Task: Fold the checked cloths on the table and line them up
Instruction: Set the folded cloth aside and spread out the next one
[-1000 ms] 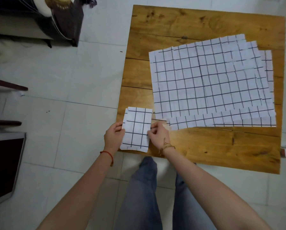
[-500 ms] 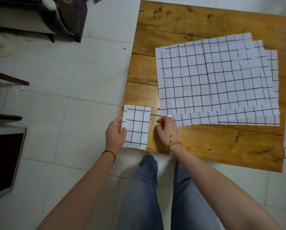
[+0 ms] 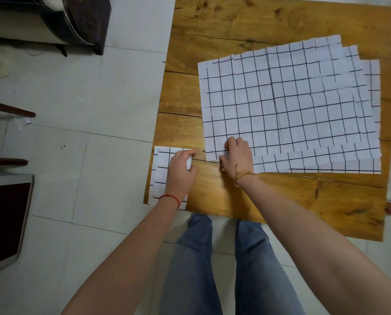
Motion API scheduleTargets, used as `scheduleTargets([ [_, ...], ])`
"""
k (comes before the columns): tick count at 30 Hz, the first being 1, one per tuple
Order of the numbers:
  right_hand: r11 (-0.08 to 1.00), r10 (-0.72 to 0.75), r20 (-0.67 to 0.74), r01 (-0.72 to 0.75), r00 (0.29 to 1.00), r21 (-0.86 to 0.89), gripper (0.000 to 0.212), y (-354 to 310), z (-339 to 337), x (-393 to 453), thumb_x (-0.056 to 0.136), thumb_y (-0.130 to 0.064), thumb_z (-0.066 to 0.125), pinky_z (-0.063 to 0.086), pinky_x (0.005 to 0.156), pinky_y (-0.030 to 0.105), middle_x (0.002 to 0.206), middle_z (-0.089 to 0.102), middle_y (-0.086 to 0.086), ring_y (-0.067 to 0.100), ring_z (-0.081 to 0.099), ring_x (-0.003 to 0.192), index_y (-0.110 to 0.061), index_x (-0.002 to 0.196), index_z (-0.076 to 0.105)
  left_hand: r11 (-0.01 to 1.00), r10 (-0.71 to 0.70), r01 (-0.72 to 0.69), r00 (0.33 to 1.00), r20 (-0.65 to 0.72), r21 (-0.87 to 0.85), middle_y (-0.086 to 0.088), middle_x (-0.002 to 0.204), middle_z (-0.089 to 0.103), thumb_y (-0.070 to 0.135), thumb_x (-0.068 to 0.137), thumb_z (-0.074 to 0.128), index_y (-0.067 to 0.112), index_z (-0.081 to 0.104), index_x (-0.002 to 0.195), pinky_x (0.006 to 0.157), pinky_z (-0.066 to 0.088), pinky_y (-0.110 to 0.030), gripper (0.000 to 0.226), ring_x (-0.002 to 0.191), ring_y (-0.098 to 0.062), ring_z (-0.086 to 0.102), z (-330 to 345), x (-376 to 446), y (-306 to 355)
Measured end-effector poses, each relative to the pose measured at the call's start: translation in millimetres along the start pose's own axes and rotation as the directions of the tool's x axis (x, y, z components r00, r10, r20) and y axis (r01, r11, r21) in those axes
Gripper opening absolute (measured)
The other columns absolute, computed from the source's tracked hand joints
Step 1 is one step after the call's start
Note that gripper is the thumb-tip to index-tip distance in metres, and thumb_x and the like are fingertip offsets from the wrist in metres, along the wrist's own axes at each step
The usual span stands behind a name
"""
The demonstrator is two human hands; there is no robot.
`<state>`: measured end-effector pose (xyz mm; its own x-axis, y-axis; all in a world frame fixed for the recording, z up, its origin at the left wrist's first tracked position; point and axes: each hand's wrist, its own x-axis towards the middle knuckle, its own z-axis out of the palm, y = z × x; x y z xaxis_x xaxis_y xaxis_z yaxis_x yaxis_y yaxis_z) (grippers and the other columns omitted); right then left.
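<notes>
My left hand (image 3: 180,169) rests on the folded cloth (image 3: 161,176) at the lower left corner of the worktop (image 3: 280,201), fingers curled over its right edge, though I cannot tell whether they pinch it. My right hand (image 3: 237,155) grips the near left corner of the spread cloths (image 3: 292,105), which lie overlapping across the upper right of the frame.
</notes>
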<state>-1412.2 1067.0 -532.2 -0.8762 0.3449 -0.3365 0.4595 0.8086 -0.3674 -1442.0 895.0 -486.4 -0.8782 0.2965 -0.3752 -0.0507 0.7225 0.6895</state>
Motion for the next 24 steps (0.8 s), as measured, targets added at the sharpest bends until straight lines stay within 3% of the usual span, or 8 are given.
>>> scheduleTargets([
  [4, 0.999, -0.042, 0.035, 0.041, 0.999, 0.029, 0.013, 14.6, -7.5, 4.8, 0.093, -0.021, 0.052, 0.042, 0.083, 0.034, 0.102, 0.058, 0.007, 0.025, 0.05, 0.095, -0.012, 0.1, 0.057, 0.999, 0.0, -0.002, 1.0, 0.028, 0.046, 0.0, 0.125, 0.056, 0.005, 0.09, 0.055, 0.016, 0.057, 0.127, 0.105, 0.042, -0.03, 0.039, 0.119, -0.013, 0.049, 11.7, 4.9, 10.8],
  [6, 0.986, -0.072, 0.043, 0.065, 0.996, 0.153, 0.009, 26.5, -18.7, 5.6, 0.092, -0.019, 0.053, 0.043, 0.079, 0.034, 0.095, 0.059, 0.007, 0.024, 0.051, 0.09, -0.011, 0.093, 0.058, 0.997, 0.014, -0.017, 0.999, 0.049, 0.077, 0.001, 0.129, 0.052, 0.004, 0.089, 0.055, 0.018, 0.052, 0.132, 0.107, 0.04, -0.03, 0.046, 0.122, -0.012, 0.044, 17.6, 6.8, 19.7],
  [9, 0.909, -0.131, 0.077, 0.089, 0.988, 0.407, 0.006, 47.2, -46.4, 1.9, 0.09, -0.015, 0.057, 0.043, 0.072, 0.029, 0.085, 0.06, 0.002, 0.018, 0.052, 0.08, -0.015, 0.084, 0.055, 0.972, 0.136, -0.142, 0.99, 0.045, 0.187, 0.001, 0.14, 0.041, -0.003, 0.085, 0.055, 0.023, 0.041, 0.143, 0.107, 0.031, -0.026, 0.065, 0.131, -0.014, 0.033, 24.9, 13.0, 42.4],
  [12, 0.86, -0.222, 0.13, 0.132, 0.966, 0.492, 0.01, 70.3, -81.2, -6.5, 0.088, -0.015, 0.06, 0.041, 0.069, 0.023, 0.082, 0.06, -0.003, 0.014, 0.053, 0.075, -0.021, 0.083, 0.054, 0.913, 0.265, -0.266, 0.963, 0.048, 0.31, 0.001, 0.149, 0.031, -0.003, 0.081, 0.059, 0.028, 0.039, 0.143, 0.104, 0.03, -0.028, 0.072, 0.137, -0.019, 0.023, 30.2, 24.0, 76.2],
  [17, 0.83, -0.252, 0.121, 0.15, 0.96, 0.537, 0.008, 98.7, -138.8, -22.9, 0.087, -0.026, 0.062, 0.037, 0.065, 0.015, 0.084, 0.061, -0.005, 0.007, 0.053, 0.076, -0.019, 0.088, 0.058, 0.895, 0.347, -0.35, 0.936, 0.061, 0.278, 0.005, 0.129, 0.05, 0.023, 0.085, 0.065, 0.026, 0.069, 0.094, 0.1, 0.039, -0.04, 0.01, 0.124, -0.017, 0.035, 33.7, 37.5, 138.2],
  [21, 0.88, -0.251, 0.055, 0.204, 0.967, 0.43, 0.051, 103.3, -186.0, -36.4, 0.074, -0.062, 0.063, 0.041, 0.071, 0.013, 0.096, 0.054, -0.012, 0.003, 0.05, 0.084, -0.031, 0.111, 0.049, 0.857, 0.402, -0.423, 0.906, 0.133, 0.295, 0.008, 0.106, 0.06, 0.04, 0.089, 0.059, 0.026, 0.069, 0.089, 0.091, 0.028, -0.031, 0.018, 0.106, -0.015, 0.047, 33.7, 36.2, 187.6],
  [22, 0.903, -0.253, 0.022, 0.228, 0.967, 0.363, 0.056, 102.2, -197.1, -39.0, 0.073, -0.063, 0.063, 0.043, 0.072, 0.017, 0.097, 0.055, -0.012, 0.004, 0.05, 0.085, -0.03, 0.116, 0.047, 0.843, 0.421, -0.446, 0.895, 0.146, 0.301, 0.008, 0.103, 0.061, 0.043, 0.089, 0.058, 0.025, 0.069, 0.089, 0.088, 0.025, -0.03, 0.021, 0.103, -0.014, 0.048, 32.0, 34.0, 200.7],
  [24, 0.93, -0.267, -0.085, 0.28, 0.96, 0.239, 0.043, 99.2, -219.2, -44.4, 0.083, -0.054, 0.059, 0.045, 0.07, 0.025, 0.094, 0.059, -0.007, 0.009, 0.052, 0.082, -0.026, 0.115, 0.05, 0.813, 0.466, -0.495, 0.869, 0.166, 0.307, 0.008, 0.095, 0.063, 0.047, 0.089, 0.057, 0.023, 0.068, 0.086, 0.084, 0.024, -0.029, 0.026, 0.095, -0.012, 0.051, 26.2, 27.8, 227.0],
])
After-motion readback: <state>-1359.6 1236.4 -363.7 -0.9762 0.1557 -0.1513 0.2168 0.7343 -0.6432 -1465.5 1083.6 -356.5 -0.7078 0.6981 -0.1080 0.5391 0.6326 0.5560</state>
